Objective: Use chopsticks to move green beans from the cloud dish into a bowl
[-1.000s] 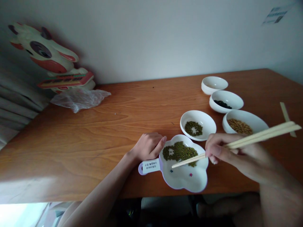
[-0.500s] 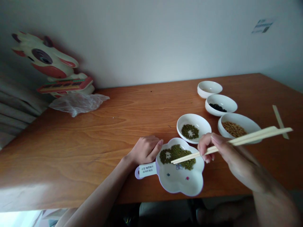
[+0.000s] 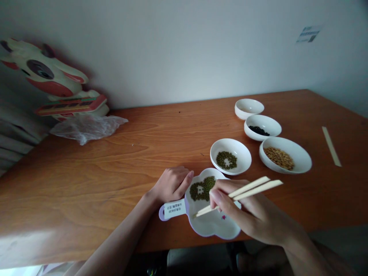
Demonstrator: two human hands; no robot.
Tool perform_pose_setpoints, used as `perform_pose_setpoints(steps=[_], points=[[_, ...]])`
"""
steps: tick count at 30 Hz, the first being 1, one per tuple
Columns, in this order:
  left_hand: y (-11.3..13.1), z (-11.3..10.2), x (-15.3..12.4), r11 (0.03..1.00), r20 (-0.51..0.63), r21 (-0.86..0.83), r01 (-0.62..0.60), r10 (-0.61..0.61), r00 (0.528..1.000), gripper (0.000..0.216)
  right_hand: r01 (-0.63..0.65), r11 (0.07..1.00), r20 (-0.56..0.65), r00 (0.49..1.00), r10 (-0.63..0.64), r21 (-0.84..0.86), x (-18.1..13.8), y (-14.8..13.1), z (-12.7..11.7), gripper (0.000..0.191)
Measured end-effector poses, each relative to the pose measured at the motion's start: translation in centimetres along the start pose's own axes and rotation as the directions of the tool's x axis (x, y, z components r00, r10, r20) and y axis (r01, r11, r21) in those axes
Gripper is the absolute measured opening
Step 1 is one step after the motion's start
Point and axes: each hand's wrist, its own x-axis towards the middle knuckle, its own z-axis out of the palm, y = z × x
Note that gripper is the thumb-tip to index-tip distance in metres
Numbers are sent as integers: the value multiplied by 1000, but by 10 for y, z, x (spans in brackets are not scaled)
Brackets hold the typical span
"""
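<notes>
A white flower-shaped dish (image 3: 205,227) with a lilac rim and a labelled handle (image 3: 174,209) lies near the table's front edge. Green mung beans (image 3: 201,189) cover its upper part. At the dish's left rim, my left hand (image 3: 176,183) is closed, its thumb against the edge. My right hand (image 3: 238,205) grips a pair of wooden chopsticks (image 3: 254,188) over the dish and hides its right side. Their tips are low over the dish's lower left; whether they pinch a bean is too small to tell. Just behind stands a white bowl (image 3: 244,157) with more mung beans.
To the right are bowls of tan beans (image 3: 301,157) and black beans (image 3: 274,128), with another white bowl (image 3: 249,105) behind. A flat wooden strip (image 3: 331,147) lies far right. At back left, a cow toy keyboard (image 3: 71,105) stands by a clear plastic bag (image 3: 89,128).
My right hand has moved left and down, bringing the chopstick tips from the beans to the dish's lower left. My left hand stays at the rim. The view has shifted slightly right.
</notes>
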Motion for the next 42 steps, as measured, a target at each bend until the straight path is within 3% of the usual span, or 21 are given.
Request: perform_pose_setpoints(steps=[4, 8, 10, 14, 25, 31, 35, 42], points=[[1, -1, 1, 1000, 8, -4, 4, -4, 1000, 47, -9, 1000, 16, 1000, 9, -22, -1, 5, 0, 39], [1, -1, 0, 1000, 9, -4, -6, 6, 1000, 47, -85, 995, 53, 995, 82, 55, -13, 15, -16, 42], [0, -1, -1, 1000, 3, 0, -13, 13, 1000, 47, -86, 991, -54, 994, 92, 102, -19, 21, -30, 40], [-1, 0, -2, 1000, 1, 5, -20, 20, 1000, 47, -49, 998, -249, 967, 57, 40, -28, 28, -54, 33], [0, 0, -1, 1000, -13, 19, -25, 25, 1000, 47, -61, 981, -324, 946, -3, -186, -38, 22, -66, 41], [0, 0, -1, 1000, -15, 11, -21, 21, 1000, 47, -120, 944, -286, 958, 28, -308, -37, 22, -57, 36], [0, 0, -1, 1000, -22, 3, -20, 21, 1000, 46, -84, 932, -231, 973, 0, -354, -28, 17, -48, 39], [0, 1, -1, 1000, -17, -16, -15, 15, 1000, 45, -136, 958, -153, 983, 99, -253, -25, 14, -47, 43]])
